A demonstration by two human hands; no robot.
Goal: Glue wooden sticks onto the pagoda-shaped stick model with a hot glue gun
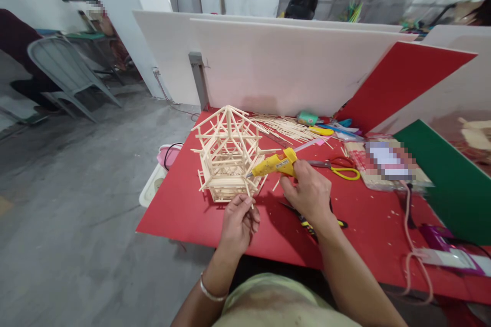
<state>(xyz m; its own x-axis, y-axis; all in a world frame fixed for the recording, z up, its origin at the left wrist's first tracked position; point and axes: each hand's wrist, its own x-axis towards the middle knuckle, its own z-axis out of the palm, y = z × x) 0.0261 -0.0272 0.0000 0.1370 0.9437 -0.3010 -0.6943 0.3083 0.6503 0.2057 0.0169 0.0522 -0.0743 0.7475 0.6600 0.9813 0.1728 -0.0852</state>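
A pavilion-like model (229, 156) built of thin pale wooden sticks stands upright on the red tabletop. My right hand (310, 188) is closed around the handle of a yellow hot glue gun (273, 163). The gun's nozzle points left, at the lower right front corner of the model. Just below that corner, my left hand (241, 219) pinches a short wooden stick (249, 195) between thumb and fingers. The stick's upper end reaches the model beside the nozzle; whether it touches I cannot tell. Black-and-yellow pliers (307, 225) lie partly hidden beneath my right forearm.
Behind the model is a loose pile of sticks (287, 127). Scissors (345, 170) with yellow and red handles lie right of the glue gun. Farther right are a phone (388, 160) on a wrapped package and a pink cable (407, 225). White boards (299, 66) stand along the back.
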